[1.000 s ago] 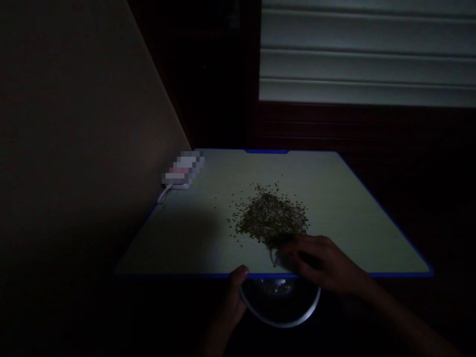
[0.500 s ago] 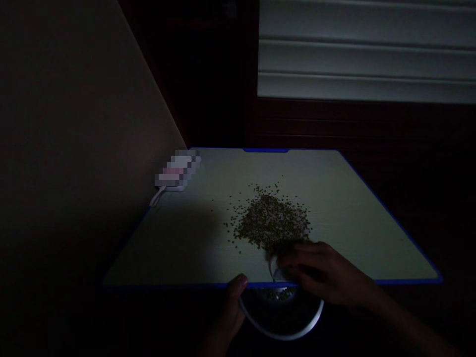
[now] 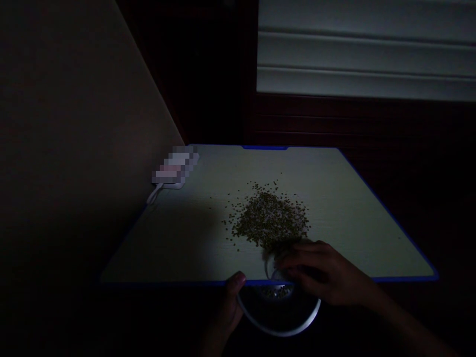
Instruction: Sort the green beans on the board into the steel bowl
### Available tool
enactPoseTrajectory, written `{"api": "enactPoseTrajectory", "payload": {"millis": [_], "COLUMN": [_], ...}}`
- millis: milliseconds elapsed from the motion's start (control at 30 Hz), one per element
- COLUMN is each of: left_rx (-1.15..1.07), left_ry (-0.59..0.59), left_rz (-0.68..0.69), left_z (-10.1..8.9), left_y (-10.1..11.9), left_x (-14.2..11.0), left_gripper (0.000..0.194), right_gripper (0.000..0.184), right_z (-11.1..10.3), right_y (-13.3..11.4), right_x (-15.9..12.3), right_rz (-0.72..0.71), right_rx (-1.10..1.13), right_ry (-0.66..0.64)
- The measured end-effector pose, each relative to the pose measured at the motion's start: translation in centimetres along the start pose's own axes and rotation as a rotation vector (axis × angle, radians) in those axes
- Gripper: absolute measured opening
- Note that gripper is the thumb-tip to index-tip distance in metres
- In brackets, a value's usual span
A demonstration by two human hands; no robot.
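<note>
Dimly, a big wall (image 3: 74, 109) is seen on the left, and a pale ribbed panel (image 3: 364, 54) is seen at the back. In front, a pale tabletop (image 3: 357, 223) with a blue edge is shown. Under its near edge, a round bowl (image 3: 278, 315) is partly hidden. The right hand (image 3: 327, 277) is curled low by that edge; whether anything is pinched in its grip cannot be told. The bowl's left side is touched by the left hand (image 3: 231, 305), with the thumb laid at the tabletop's edge; the other fingers are hidden, so that grip cannot be told either. A pile of small seeds (image 3: 269, 215) is spread across the middle, its near end covered by the right hand. A blurred white thing (image 3: 174, 168) is seen near the far left corner. Last, some seeds (image 3: 277, 292) are seen inside the bowl.

Seeds could be dropped past the bowl if they are pushed too far sideways. The bowl could be tipped if its rim is bumped. Stray seeds could be missed because so little light is given.
</note>
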State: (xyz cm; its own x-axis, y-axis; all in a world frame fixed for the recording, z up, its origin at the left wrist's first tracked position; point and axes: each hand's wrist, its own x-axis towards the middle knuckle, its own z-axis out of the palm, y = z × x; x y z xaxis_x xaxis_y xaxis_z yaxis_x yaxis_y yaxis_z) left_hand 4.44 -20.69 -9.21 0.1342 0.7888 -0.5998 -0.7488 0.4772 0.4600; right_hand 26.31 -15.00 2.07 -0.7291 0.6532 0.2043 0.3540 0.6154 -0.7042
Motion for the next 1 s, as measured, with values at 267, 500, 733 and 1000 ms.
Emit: {"api": "enactPoseTrajectory", "payload": {"millis": [267,500,733,1000], "left_rx": [0.028,0.057,0.07,0.034], "left_ry": [-0.041,-0.045,-0.093,-0.09], "left_rz": [0.033,0.065,0.065,0.046], "left_z": [0.3,-0.4,-0.9,-0.7], "left_y": [0.2,-0.2,-0.4,-0.4], "left_x": [-0.3,0.2,0.4,0.3], "left_gripper": [0.019,0.02,0.022,0.021], "right_gripper": [0.026,0.03,0.028,0.028], "right_z": [0.6,0.5,0.5,0.4], "right_y": [1.2,1.0,0.7,0.8], "right_x": [-0.9,-0.9,-0.6,-0.7], "right_rz": [0.044,-0.019,-0.041,-0.084], "right_rx": [-0.108,-0.215,-0.201,-0.165], "right_ry": [0.21,0.079,0.071,0.009]}}
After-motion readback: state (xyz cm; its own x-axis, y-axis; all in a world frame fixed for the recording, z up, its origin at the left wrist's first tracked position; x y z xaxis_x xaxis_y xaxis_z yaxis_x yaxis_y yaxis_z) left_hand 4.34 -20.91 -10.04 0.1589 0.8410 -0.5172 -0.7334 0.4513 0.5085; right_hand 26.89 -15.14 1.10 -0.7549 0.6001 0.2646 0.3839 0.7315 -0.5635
